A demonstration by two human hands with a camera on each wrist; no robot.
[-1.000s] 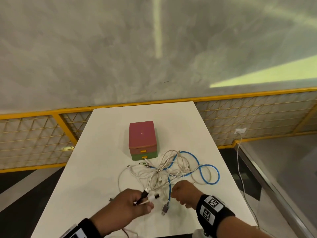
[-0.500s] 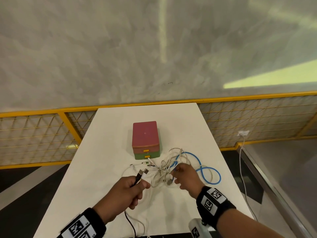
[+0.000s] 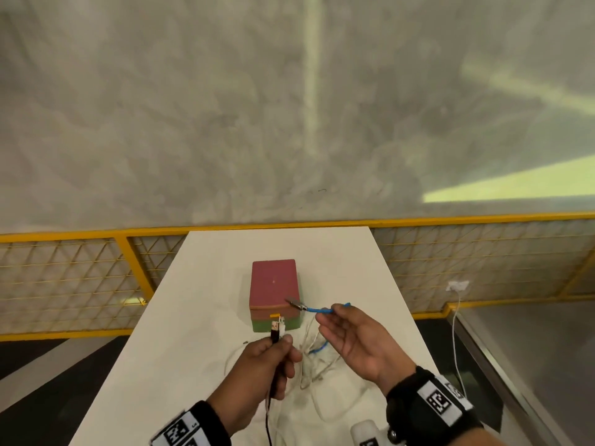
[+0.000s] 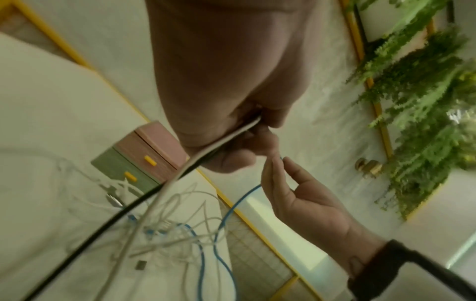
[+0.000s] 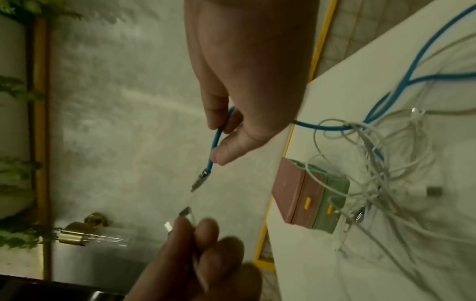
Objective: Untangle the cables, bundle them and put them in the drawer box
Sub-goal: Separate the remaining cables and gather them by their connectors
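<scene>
While gripping a black cable (image 3: 273, 336) and a white cable (image 4: 221, 140) in the left hand (image 3: 257, 375), pinched a smooth blue cable (image 3: 317, 310), metal-tipped, in the right hand (image 3: 357, 339) at two o'clock.

The black cable (image 3: 269, 410) runs off the head view's bottom edge.

Head view: from above the near edge of the table (image 3: 206, 317), facing forward and down toward its far edge. Left and right wrist views: close, rolled sideways, looking along each hand. All three share the drawer box (image 3: 274, 292) (image 4: 139, 156) (image 5: 306, 193) and tangled cables (image 4: 175, 230) (image 5: 381, 163).
</scene>
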